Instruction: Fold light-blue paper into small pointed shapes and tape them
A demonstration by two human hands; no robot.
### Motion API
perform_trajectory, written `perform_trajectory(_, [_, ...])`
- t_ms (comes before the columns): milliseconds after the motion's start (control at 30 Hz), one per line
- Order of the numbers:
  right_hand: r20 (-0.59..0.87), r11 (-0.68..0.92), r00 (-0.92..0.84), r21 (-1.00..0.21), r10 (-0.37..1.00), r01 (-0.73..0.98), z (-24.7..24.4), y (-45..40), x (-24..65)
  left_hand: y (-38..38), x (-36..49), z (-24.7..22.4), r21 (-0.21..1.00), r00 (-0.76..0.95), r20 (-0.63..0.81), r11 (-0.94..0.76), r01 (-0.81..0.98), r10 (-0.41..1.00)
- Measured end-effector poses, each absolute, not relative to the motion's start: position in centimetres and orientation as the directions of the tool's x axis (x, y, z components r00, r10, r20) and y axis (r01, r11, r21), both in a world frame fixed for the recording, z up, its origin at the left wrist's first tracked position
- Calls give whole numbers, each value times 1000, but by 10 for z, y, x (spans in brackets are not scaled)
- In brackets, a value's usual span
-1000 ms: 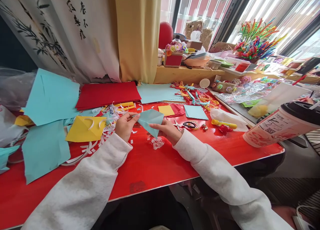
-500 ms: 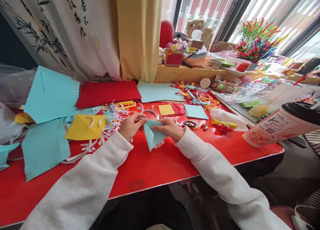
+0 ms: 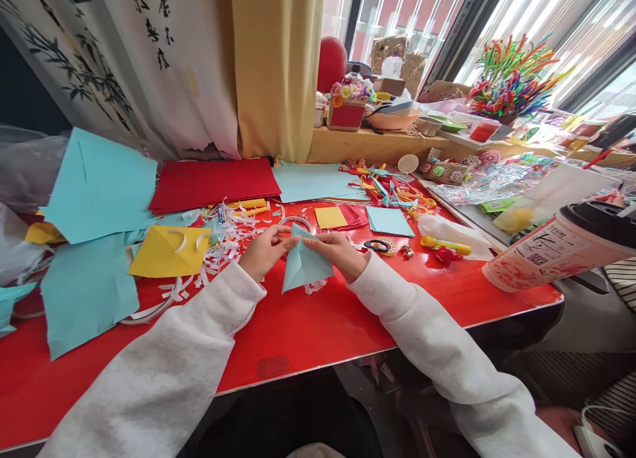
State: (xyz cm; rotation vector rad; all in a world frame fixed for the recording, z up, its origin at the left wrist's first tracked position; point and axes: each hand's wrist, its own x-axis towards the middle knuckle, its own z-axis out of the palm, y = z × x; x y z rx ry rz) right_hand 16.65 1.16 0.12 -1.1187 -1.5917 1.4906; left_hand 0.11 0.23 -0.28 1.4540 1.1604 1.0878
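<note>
A creased light blue paper [image 3: 305,267] is held between both hands above the red table [image 3: 308,332]. My left hand [image 3: 265,251] pinches its upper left edge with thumb and fingers. My right hand [image 3: 342,254] grips its upper right part, the thumb near the top corner. The lower part of the paper hangs free and comes to a point at the bottom left. Behind my hands lie a roll of tape [image 3: 297,224], a yellow paper square [image 3: 330,217] and a stack of light blue squares [image 3: 390,221].
White paper shreds [image 3: 229,242] and a folded yellow paper [image 3: 171,251] lie on the left, beside large blue sheets [image 3: 102,186]. Red sheets [image 3: 216,185] are at the back. On the right are black-handled scissors [image 3: 377,246], a glue stick [image 3: 446,246] and a tilted drink cup [image 3: 561,246].
The blue paper has turned between my fingers: its top corner now points up and its lower point has swung left. Both hands keep their hold in nearly the same place.
</note>
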Motion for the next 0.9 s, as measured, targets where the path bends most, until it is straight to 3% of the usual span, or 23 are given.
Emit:
perform_trajectory(233, [-53, 14, -430, -988, 901, 151, 7, 13, 169, 2, -1, -9, 952, 238, 52, -120, 283, 970])
perform_trajectory(467, [63, 104, -333, -989, 941, 107, 6, 14, 168, 0, 2, -8, 968, 347, -4, -83, 236, 938])
perform_trajectory(667, [71, 116, -311, -985, 948, 126, 3, 17, 169, 1, 1, -10, 953, 283, -48, -41, 300, 958])
perform_trajectory(900, [147, 179, -206, -973, 967, 148, -1, 21, 171, -1, 2, -4, 958, 325, -154, 62, 278, 933])
